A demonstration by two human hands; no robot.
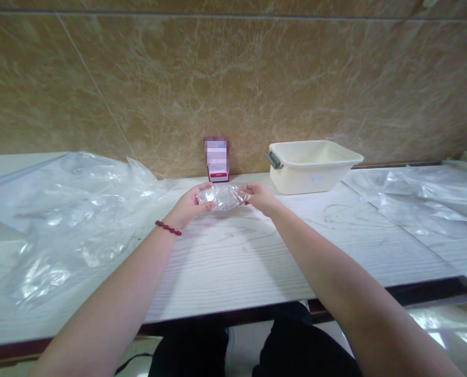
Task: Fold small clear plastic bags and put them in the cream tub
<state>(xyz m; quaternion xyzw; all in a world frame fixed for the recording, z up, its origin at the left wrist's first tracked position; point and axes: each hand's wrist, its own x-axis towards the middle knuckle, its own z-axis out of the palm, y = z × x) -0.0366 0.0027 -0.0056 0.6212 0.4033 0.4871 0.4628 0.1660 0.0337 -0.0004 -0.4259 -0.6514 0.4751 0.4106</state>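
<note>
A small clear plastic bag, crinkled and shiny, is held between my two hands above the white wood-grain table. My left hand, with a dark red bead bracelet at its wrist, grips the bag's left end between thumb and fingers. At the other end, the fingers of my right hand pinch the plastic. Whether anything lies inside the bag, I cannot make out. Just behind it, a phone with a blurred screen stands upright against the wall.
To the right of the phone stands a cream plastic tub with a grey handle clip. Large clear plastic sheeting lies crumpled on the left, and more plastic sheeting on the right. A brown marble wall rises behind the table.
</note>
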